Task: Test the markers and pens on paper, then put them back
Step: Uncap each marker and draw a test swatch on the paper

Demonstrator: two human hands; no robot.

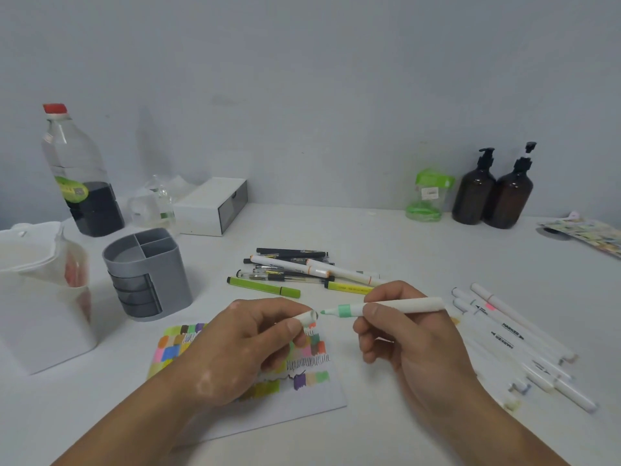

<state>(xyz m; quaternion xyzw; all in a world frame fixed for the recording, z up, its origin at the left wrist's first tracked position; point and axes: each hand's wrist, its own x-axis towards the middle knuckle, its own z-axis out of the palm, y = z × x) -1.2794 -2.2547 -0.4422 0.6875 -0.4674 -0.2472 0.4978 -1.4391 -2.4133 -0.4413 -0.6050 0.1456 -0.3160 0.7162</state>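
head-camera view that i watch from afar: two bare hands meet low in the middle, over a white table (403,237). the right hand (400,334) pinches a white marker with a mint-green band (406,304) between thumb and fingertips, just behind the band, a grip i judge gives fine control of the tip. the marker is in the air, above the right edge of a white sheet of paper (302,408) covered in colour swatches and scribbles. its long axis runs almost level across the view; the bare mint tip points left, and the blunt end points right and sits a touch higher. the left hand (248,344) pinches a small white cap (307,318) between thumb and forefinger, the other fingers curled under. the cap's open mouth faces the tip, close but apart. i read this lining-up as capping or uncapping, and i cannot tell which. a loose pile of black, green and white pens (292,270) lies beyond the hands, a row of white markers (504,334) lies at right, and a grey plastic desk organiser (148,280) stands at left, where i judge everything goes back.
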